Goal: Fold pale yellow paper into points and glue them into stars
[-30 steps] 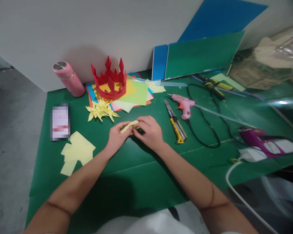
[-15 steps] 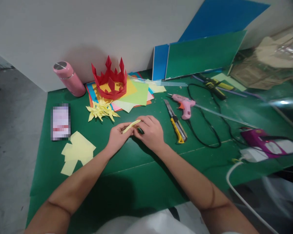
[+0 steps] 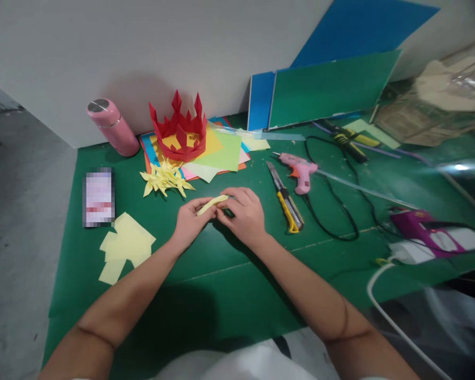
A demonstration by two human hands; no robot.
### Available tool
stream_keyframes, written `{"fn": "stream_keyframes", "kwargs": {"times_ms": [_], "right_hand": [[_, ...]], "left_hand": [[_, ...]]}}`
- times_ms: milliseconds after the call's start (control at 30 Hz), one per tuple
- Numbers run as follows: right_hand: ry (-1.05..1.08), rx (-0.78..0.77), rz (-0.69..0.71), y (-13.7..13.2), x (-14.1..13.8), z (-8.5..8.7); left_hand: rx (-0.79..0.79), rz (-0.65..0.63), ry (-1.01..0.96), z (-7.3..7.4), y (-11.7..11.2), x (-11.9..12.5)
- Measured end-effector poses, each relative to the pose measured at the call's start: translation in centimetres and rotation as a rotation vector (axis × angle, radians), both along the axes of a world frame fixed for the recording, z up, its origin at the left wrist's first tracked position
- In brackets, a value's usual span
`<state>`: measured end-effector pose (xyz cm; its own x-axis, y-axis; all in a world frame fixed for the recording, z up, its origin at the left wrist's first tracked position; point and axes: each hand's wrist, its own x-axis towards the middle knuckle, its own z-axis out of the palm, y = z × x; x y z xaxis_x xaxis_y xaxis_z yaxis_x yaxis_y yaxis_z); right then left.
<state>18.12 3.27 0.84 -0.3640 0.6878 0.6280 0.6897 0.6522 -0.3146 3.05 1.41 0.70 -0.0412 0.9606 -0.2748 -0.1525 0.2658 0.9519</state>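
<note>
Between my two hands is a narrow folded strip of pale yellow paper [image 3: 212, 204], held just above the green table. My left hand [image 3: 190, 220] pinches its left end between thumb and fingers. The right end sits in the closed fingers of my right hand [image 3: 243, 214], which hide part of it. Beyond my left hand lies a heap of folded yellow paper pieces [image 3: 165, 178]. Loose pale yellow paper slips [image 3: 129, 244] are spread to the left of my left forearm. A yellow utility knife [image 3: 287, 203] lies right of my right hand.
A red paper crown [image 3: 179, 138] stands on coloured sheets [image 3: 229, 153] at the back. Left are a pink bottle [image 3: 114, 129] and a blurred-out phone [image 3: 98, 198]. Rightward lie a pink glue gun [image 3: 301, 171] with its black cord, pliers [image 3: 350, 145] and a power strip [image 3: 415, 250].
My hands stay in almost the same place. A little more of the yellow paper strip shows between them, its angle slightly flatter.
</note>
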Motion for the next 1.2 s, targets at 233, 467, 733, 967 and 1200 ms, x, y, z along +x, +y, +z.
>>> {"fn": "stream_keyframes", "kwargs": {"times_ms": [233, 467, 733, 967, 1200], "right_hand": [[-0.021, 0.07, 0.049, -0.21, 0.13, 0.53], [0.078, 0.018, -0.039, -0.19, 0.34, 0.38], [0.005, 0.054, -0.036, -0.31, 0.54, 0.45], [-0.045, 0.009, 0.038, -0.66, 0.42, 0.61], [-0.12, 0.064, 0.032, -0.57, 0.33, 0.79]], "left_hand": [[-0.021, 0.124, -0.168, -0.01, 0.21, 0.13], [-0.02, 0.119, -0.177, -0.14, 0.24, 0.15], [0.026, 0.099, -0.121, -0.19, 0.12, 0.24], [0.023, 0.096, -0.082, -0.22, 0.07, 0.09], [-0.036, 0.072, -0.234, -0.05, 0.33, -0.14]]}}
